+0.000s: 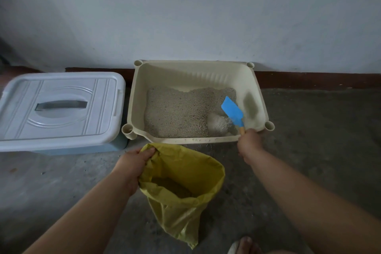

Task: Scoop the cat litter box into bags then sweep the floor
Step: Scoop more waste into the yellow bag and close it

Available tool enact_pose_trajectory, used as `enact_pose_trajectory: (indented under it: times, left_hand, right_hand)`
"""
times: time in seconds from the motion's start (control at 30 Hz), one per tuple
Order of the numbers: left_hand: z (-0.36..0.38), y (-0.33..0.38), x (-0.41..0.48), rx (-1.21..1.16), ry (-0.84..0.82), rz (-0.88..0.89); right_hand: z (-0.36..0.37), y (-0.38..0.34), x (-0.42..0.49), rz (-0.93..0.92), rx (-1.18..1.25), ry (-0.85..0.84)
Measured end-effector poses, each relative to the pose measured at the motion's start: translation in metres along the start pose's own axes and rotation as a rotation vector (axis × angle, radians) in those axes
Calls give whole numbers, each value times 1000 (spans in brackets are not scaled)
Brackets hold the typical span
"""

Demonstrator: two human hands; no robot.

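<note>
- Right hand is curled round the yellow handle of a blue scoop, at the near right corner of the litter box. The fingers themselves are hidden behind the back of the hand.
- Left hand grips the far left rim of the yellow bag, with the fingers hooked over the edge and into the mouth.
- The bag's mouth gapes open just in front of the box's near rim, between the two forearms. A dim heap of litter lies inside it.
- The scoop's blade lies tilted inside the box, close to the right inner wall and beside a pale scraped patch of box floor.
- Litter covers the rest of the box floor up to the back and left walls.
- The box's back rim stands against the wall and the dark baseboard.
- Its left corner nearly touches a pale blue storage bin with its lid on. The bin's left side is cut off by the frame.
- Bare concrete floor opens to the right of the box and at near left. Small grains lie scattered along the box's front edge.
- A dark smear on the box's right inner wall is too blurred to make out.
- A foot shows at the bottom edge, mostly cut off.
</note>
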State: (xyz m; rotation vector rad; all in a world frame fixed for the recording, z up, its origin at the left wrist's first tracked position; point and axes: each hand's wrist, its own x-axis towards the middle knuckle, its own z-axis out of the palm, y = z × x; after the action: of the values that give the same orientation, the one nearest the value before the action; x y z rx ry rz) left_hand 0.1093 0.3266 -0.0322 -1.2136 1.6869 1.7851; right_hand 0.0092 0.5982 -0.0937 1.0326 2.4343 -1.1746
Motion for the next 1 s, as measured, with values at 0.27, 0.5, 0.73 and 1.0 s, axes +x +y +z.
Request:
enact_pose_trajectory:
  times: [0.27, 0.5, 0.73, 1.0]
  left_hand:
    - [-5, 1, -2, 57, -44, -32]
    - [-9, -4, -4, 122, 36, -27]
    - [6, -12, -15, 43, -9, -86]
    - [25, -14, -30, -249, -132, -221]
  right_hand:
    - [-18, -8, -28, -412, 9, -47]
    - [-73, -49, -87, -508, -660, -754]
    - [-15, -36, -133, -762, -1328, -602]
    - [11, 1, -108, -560, -1540, -725]
